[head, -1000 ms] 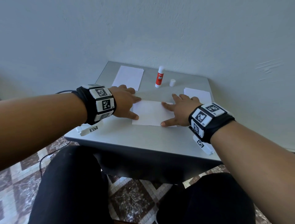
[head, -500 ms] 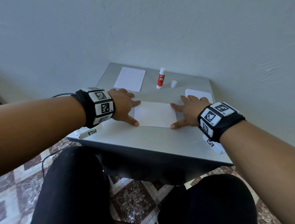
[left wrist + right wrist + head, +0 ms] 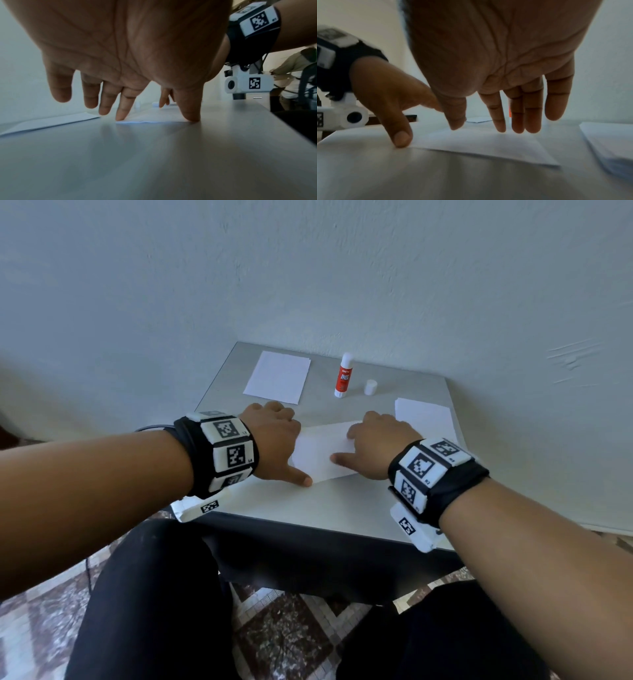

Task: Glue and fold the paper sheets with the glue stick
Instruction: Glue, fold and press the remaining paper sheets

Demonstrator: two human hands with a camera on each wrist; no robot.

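Since the earlier frame our right hand [image 3: 376, 445] has slid leftward over the folded paper sheet [image 3: 320, 453], toward our left hand [image 3: 274, 436]. Both hands lie flat, fingers straight, pressing it to the table [image 3: 308, 508]. Behind stand the uncapped glue stick [image 3: 343, 376] and its cap [image 3: 370, 387], between two paper stacks.

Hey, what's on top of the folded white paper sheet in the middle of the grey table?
Both hands press it: the left hand at its left edge, the right hand on its right half. The folded white paper sheet shows bare between them; the part under the right palm is hidden.
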